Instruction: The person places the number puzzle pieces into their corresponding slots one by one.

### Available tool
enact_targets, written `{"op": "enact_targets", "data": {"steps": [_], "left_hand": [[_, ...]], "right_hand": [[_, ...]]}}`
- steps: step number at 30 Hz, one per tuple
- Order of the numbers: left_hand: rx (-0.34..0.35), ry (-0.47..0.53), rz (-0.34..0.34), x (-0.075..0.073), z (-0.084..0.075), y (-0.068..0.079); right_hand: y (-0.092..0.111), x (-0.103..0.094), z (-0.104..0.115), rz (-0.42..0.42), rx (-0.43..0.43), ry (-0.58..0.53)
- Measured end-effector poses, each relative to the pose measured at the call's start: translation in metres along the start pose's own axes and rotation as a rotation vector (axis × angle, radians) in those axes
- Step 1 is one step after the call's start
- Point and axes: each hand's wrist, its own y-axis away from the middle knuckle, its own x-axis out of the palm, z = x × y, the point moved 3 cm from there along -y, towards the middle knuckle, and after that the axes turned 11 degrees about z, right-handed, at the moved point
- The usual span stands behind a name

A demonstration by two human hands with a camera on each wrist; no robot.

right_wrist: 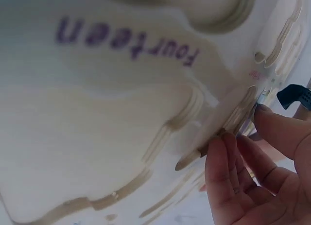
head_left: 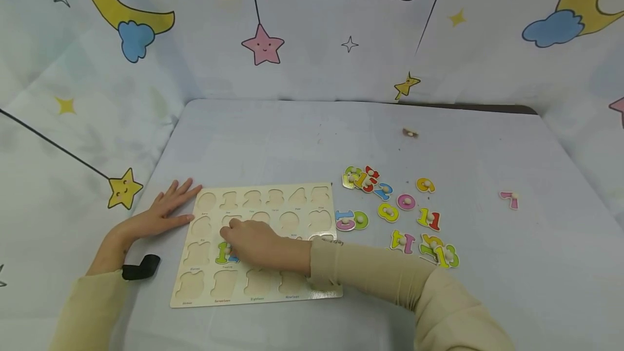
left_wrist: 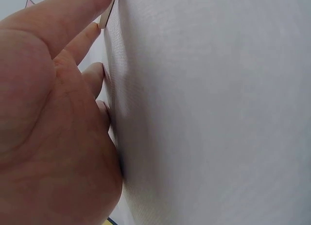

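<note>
A pale wooden number puzzle board [head_left: 205, 301] with cut-out recesses lies on the table. My right hand [head_left: 258, 244] is over its left-centre part, fingers curled down at a number 12 puzzle piece [head_left: 222, 253] with a green 1 and a blue 2. That piece lies at the recess labelled Twelve, partly covered by the hand. Close by in the right wrist view, the thumb [right_wrist: 279, 130] and fingers meet at the piece's edge. My left hand [head_left: 168, 211] lies spread on the table, its fingertips touching the board's left edge.
Several coloured number pieces with knobs, such as a pink 0 [head_left: 406, 202] and a yellow 8 [head_left: 388, 212], lie right of the board. A red and pink 7 [head_left: 509, 198] sits farther right. One brown piece [head_left: 410, 132] is near the back. Printed cloth surrounds the table.
</note>
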Motion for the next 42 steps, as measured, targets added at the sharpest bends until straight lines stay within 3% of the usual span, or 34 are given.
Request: {"op": "enact_targets", "data": {"steps": [9, 12, 16, 20, 28, 35, 38, 42], "left_hand": [[0.013, -0.002, -0.006, -0.001, 0.000, 0.000], [0.020, -0.001, -0.011, 0.000, 0.000, 0.000], [0.019, 0.005, -0.013, 0.001, 0.001, 0.000], [0.008, 0.009, -0.006, 0.002, 0.002, 0.000], [0.004, -0.001, -0.002, 0.001, 0.001, 0.001], [0.012, -0.005, -0.003, 0.001, 0.002, 0.001], [0.007, -0.001, -0.005, 0.002, 0.002, 0.001], [0.000, 0.003, -0.008, 0.002, 0.004, -0.001]], "right_hand": [[0.003, 0.001, 0.010, 0.007, -0.032, 0.222], [0.003, 0.002, 0.008, -0.006, -0.048, 0.251], [0.006, -0.001, -0.003, -0.029, -0.084, 0.101], [0.022, -0.009, -0.027, -0.076, -0.076, -0.086], [0.080, -0.022, -0.112, -0.250, 0.127, -0.427], [0.132, -0.018, -0.168, -0.381, 0.295, -0.564], [0.146, -0.013, -0.176, -0.362, 0.335, -0.566], [0.152, 0.000, -0.182, -0.231, 0.373, -0.542]]}}
